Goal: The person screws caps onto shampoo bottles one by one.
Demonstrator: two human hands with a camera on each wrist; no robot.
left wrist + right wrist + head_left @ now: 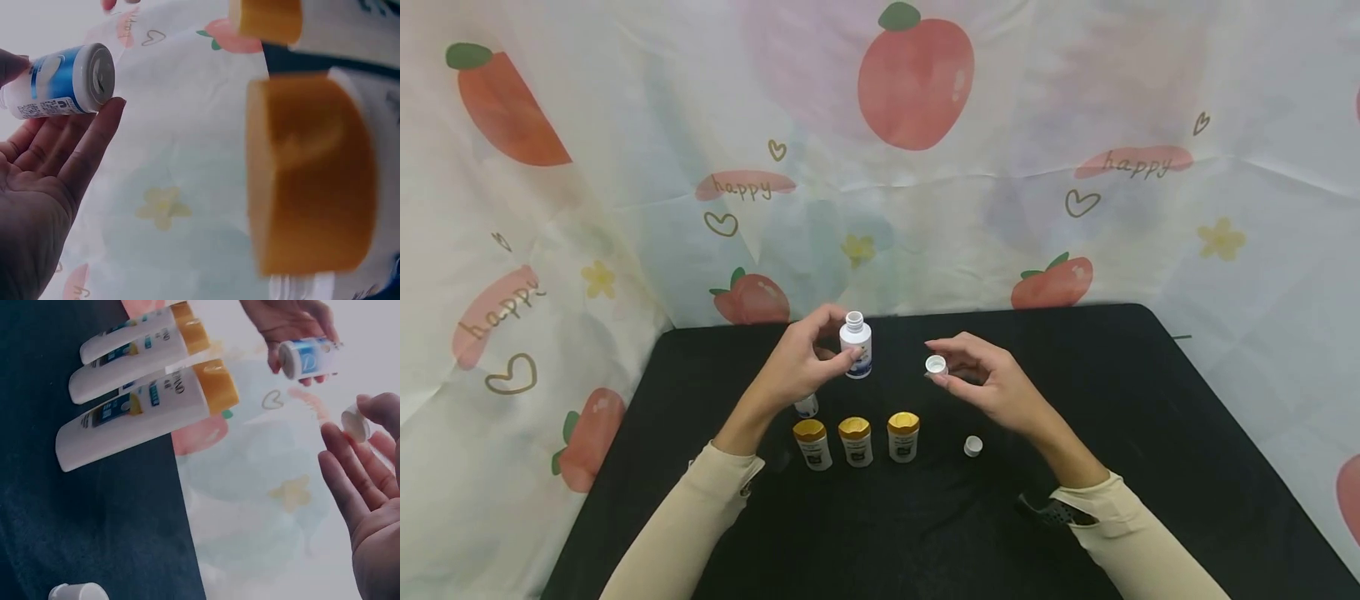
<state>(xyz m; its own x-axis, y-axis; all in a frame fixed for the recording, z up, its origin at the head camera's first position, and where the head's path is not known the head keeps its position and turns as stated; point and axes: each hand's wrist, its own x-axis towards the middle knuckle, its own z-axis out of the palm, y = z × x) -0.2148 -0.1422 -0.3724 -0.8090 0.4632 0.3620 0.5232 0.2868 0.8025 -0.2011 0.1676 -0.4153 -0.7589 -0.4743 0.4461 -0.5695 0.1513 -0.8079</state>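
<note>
In my left hand (805,354) I hold a small white pill bottle (857,348) with a blue label. Its threaded mouth faces up and has no cap. The left wrist view shows the bottle's base (101,75) with thumb and fingers around its body. My right hand (988,379) pinches a white screw cap (936,365) between thumb and fingers, hollow side up. Hand and cap are to the right of the bottle, apart from it. Fingers and cap (355,424) also show in the right wrist view.
Three white bottles with golden caps, left (814,446), middle (856,442) and right (903,437), stand in a row on the black table (970,533). Behind the left one is another small white bottle (807,406), partly hidden. A second white cap (973,446) lies right of the row.
</note>
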